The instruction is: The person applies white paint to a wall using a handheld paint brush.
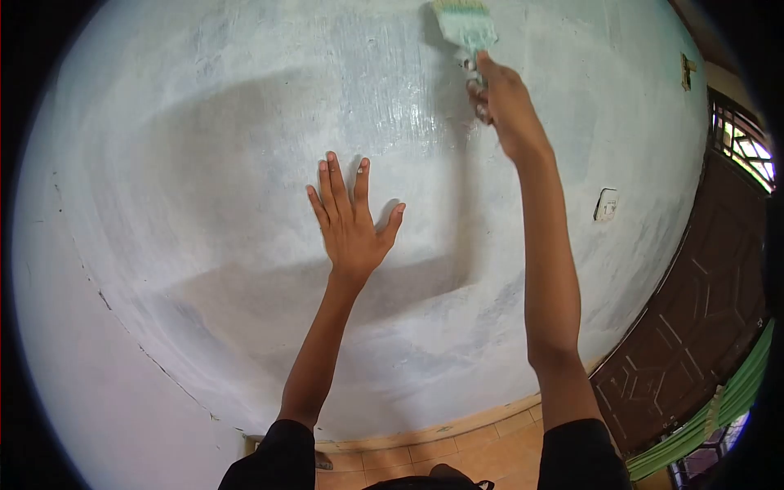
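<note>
My right hand (pixel 505 102) is raised high and wrapped round the handle of a wide paintbrush (pixel 469 28). Pale green-white paint coats the brush, whose bristles point up at the top of the view, close to the wall (pixel 384 106). Wet, glossy streaks shine on the wall just left of the brush. Lower down, my left hand (pixel 354 220) lies flat with fingers spread, palm toward the wall, holding nothing. A spot of paint shows on one of its fingers. Shadows of both arms fall across the patchy white and grey surface.
A white light switch (pixel 606 205) is set in the wall at right, with a small fixture (pixel 688 72) higher up. Beyond the wall's edge stands a dark brown door (pixel 694 302), with a green curtain (pixel 719 416) beside it. Orange floor tiles (pixel 433 449) show below.
</note>
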`<control>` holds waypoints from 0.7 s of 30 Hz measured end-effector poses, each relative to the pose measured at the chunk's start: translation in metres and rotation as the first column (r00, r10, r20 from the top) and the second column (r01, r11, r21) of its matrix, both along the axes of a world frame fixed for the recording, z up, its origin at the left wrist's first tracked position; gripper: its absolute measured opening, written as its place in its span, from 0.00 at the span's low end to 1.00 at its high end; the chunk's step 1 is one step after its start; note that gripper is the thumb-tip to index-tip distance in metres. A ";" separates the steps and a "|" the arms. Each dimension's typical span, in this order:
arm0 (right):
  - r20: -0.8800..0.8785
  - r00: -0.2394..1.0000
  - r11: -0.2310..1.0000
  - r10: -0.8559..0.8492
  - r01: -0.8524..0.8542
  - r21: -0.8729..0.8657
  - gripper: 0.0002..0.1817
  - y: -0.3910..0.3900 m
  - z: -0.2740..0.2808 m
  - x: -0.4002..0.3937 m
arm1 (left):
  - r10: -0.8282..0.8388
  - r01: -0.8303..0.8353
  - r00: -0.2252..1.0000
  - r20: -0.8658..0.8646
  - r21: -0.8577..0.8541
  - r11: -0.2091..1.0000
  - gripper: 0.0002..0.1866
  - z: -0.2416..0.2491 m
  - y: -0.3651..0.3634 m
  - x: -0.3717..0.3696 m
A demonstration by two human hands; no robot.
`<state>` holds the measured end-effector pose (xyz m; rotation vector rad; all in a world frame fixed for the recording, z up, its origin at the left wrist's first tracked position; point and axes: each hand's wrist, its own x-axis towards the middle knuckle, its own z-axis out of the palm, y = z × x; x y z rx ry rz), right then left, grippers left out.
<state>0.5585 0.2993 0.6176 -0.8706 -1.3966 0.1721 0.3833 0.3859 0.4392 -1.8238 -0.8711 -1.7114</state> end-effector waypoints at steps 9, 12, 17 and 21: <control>-0.201 0.979 0.953 -0.023 -0.040 -0.302 0.22 -0.031 -0.150 0.012 | 0.000 0.000 1.000 0.004 0.020 1.000 0.44 -0.001 0.000 -0.003; -0.201 0.976 0.974 -0.082 0.036 -0.222 0.22 -0.034 -0.127 0.008 | 0.032 -0.032 0.999 -0.006 0.020 0.999 0.44 -0.001 0.002 0.002; -0.073 0.997 0.994 0.031 -0.039 -0.104 0.21 -0.016 -0.062 0.014 | 0.027 -0.027 1.000 0.000 0.013 1.000 0.44 -0.002 0.002 0.000; -0.139 0.988 0.989 -0.065 0.045 -0.138 0.20 0.004 -0.130 0.027 | -0.001 0.001 1.000 0.004 0.012 1.000 0.43 -0.001 0.002 0.000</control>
